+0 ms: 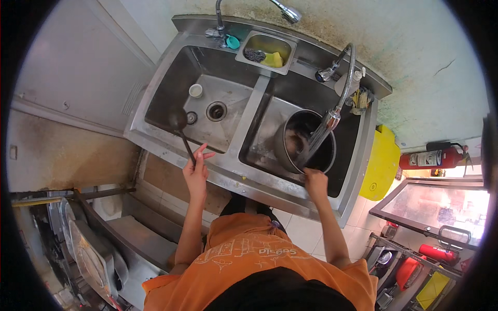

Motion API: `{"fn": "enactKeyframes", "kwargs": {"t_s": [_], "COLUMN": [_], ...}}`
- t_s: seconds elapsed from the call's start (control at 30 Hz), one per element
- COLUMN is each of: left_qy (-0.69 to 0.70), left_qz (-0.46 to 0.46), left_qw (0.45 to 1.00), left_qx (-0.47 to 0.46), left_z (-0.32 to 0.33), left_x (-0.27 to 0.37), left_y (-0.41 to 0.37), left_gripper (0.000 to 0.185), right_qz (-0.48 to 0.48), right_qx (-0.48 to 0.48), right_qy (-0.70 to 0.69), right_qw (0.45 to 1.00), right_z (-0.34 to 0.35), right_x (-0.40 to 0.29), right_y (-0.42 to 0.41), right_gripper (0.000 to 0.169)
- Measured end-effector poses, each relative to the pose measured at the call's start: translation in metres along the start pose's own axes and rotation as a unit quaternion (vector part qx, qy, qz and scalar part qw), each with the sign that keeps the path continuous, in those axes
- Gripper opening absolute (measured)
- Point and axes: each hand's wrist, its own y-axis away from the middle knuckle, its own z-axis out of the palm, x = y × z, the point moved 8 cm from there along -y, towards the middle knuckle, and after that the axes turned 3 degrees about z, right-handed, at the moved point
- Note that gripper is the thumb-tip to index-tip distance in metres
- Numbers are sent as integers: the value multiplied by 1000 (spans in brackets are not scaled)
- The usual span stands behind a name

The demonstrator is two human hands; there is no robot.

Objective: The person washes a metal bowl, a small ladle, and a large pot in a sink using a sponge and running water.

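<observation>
My left hand [197, 171] holds a dark ladle [186, 144] by its handle, its bowl raised over the left sink basin [229, 91]. My right hand [316, 182] grips the near rim of a dark metal pot [283, 145] in the right basin [261, 130]. Water streams from a flexible spray faucet [333, 118] into the pot, where some water swirls. A small white cup [195, 90] and a round drain strainer [191, 117] lie in the left basin beside the drain.
A steel tray [290, 42] behind the divider holds a scouring pad [254, 55] and a yellow sponge [273, 60]. A pump bottle [347, 83] and crumpled cloth [360, 102] stand at the back right. Right of the sink are a yellow bin [379, 165] and a fire extinguisher [432, 158].
</observation>
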Motion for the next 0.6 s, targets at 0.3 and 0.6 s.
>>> {"fn": "enactKeyframes", "kwargs": {"t_s": [0.3, 0.6], "left_qy": [8, -21], "left_qz": [19, 7], "left_qw": [999, 999], "left_qx": [-41, -46], "left_z": [35, 16], "left_x": [14, 8], "left_y": [-9, -11], "left_gripper": [33, 34], "right_qz": [-57, -46], "right_qx": [58, 50], "right_qy": [67, 56], "right_qw": [994, 996], "right_z": [6, -39], "right_x": [3, -2], "right_y": [-31, 14], "right_gripper": [19, 20]}}
